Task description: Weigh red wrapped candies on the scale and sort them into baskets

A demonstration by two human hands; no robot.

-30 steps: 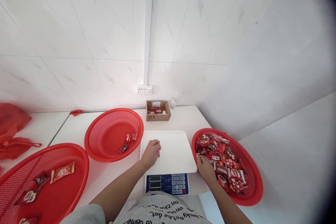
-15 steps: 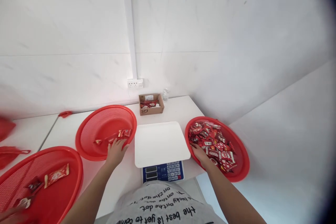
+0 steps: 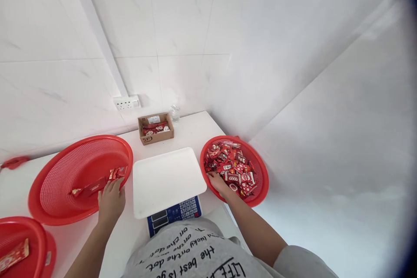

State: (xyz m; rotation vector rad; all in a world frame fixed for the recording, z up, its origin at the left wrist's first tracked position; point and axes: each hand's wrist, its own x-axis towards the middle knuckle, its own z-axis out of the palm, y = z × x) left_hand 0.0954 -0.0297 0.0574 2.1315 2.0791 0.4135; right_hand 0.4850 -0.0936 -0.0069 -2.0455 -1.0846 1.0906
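Fingers of the left hand [image 3: 111,204] at the right side of the far-left basket [image 3: 61,169], beside red packets [image 3: 94,187]; grip cannot be told. Right hand [image 3: 218,183] at left rim of right basket [image 3: 265,180], by heaped packets [image 3: 232,165]; finger closure likewise unclear.

Round red plastic baskets, one at right [image 3: 263,182] and one at left [image 3: 55,182], have smooth, slightly shiny rims and fine-mesh walls. The small red printed candy packets [image 3: 228,166] have glossy, crinkled wrappers. A white rectangular plastic tray [image 3: 167,182] looks smooth, with a soft sheen, above a smooth blue keypad panel [image 3: 176,213]. The brown open-topped cardboard box [image 3: 158,137] is matt. White marbled wall tiles [image 3: 192,13] look smooth and faintly glossy; the grey printed shirt [image 3: 182,252] is soft, matt cloth.
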